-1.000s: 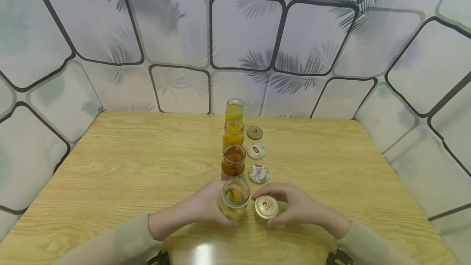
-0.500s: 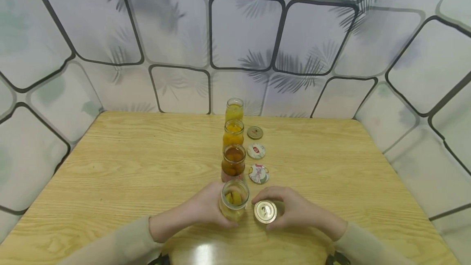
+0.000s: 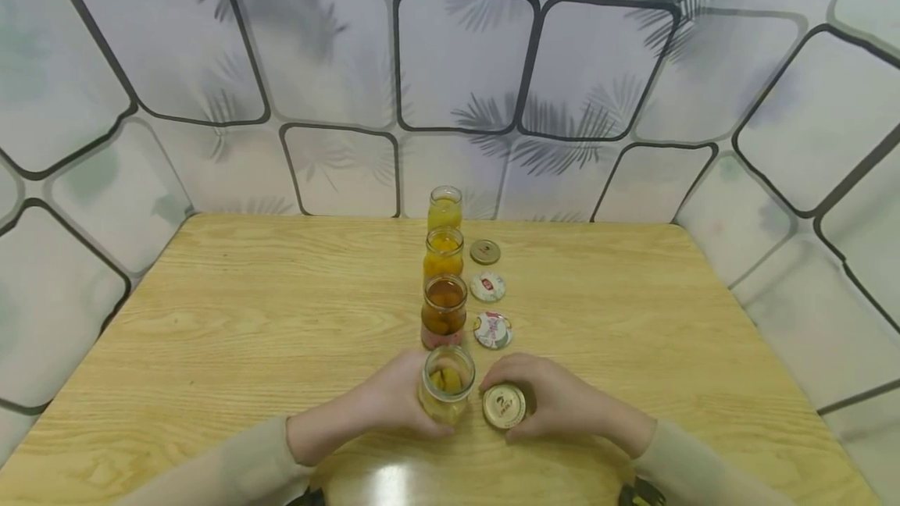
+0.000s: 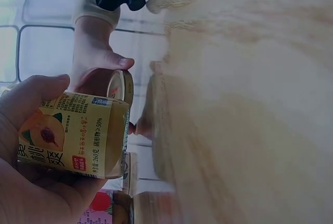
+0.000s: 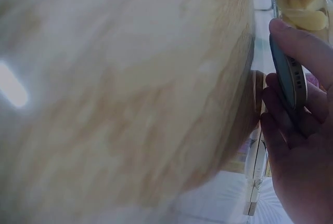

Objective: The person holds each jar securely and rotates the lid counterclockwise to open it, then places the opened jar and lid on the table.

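My left hand [image 3: 402, 395] grips an open glass jar [image 3: 447, 395] with yellow fruit pieces in clear liquid. In the left wrist view a yellow paper label [image 4: 78, 135] with a peach picture wraps the jar, and the thumb and fingers curl round it. Just right of the jar, my right hand [image 3: 558, 398] holds a gold metal lid [image 3: 504, 406] by its edge, between thumb and fingers. Seen from the right wrist, the lid [image 5: 287, 73] is tilted on edge, apart from the tabletop. A small gap separates the lid from the jar in the head view.
Beyond the held jar stand a jar of brown fruit [image 3: 444, 307], a jar of orange fruit [image 3: 444, 256] and a jar of pale yellow fruit [image 3: 445, 209], all without lids. Right of them lie two patterned lids [image 3: 493, 330] and a gold lid [image 3: 485, 251] on the wooden table [image 3: 246, 295].
The right hand has shifted the gold lid slightly left and toward the person, and the lid's printing has turned a little. The left hand and jar have barely moved.
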The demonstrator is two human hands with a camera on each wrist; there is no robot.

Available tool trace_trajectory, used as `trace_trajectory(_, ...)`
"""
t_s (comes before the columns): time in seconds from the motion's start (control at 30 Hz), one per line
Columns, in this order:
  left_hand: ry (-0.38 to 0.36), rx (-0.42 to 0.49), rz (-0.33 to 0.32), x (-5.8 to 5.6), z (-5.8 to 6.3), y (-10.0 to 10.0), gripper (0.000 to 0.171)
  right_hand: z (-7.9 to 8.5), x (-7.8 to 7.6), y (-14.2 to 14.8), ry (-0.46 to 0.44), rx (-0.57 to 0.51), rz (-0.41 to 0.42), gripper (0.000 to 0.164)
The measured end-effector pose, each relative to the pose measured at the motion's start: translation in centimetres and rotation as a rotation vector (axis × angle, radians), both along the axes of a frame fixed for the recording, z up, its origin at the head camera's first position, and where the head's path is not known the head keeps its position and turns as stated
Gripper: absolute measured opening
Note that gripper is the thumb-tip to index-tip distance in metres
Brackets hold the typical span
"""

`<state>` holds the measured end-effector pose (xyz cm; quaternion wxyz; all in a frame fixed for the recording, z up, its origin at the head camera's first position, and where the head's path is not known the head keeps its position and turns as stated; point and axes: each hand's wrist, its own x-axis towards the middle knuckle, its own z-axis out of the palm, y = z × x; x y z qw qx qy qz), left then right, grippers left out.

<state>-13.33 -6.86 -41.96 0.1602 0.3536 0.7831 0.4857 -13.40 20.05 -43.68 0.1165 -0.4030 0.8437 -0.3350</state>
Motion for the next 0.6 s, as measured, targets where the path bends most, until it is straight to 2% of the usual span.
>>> trace_trajectory(0.33,0.022,-0.03,-0.002,0.03,-0.66,-0.01,0.053,-0.32,-0.01,-0.03,0.126,0.007,0.004,0.056)
trace_trajectory(0.6,0.018,-0.037,0.001,0.07,-1.05,0.13,0.054,-0.51,0.03,0.06,0.164,0.009,-0.007,0.056)
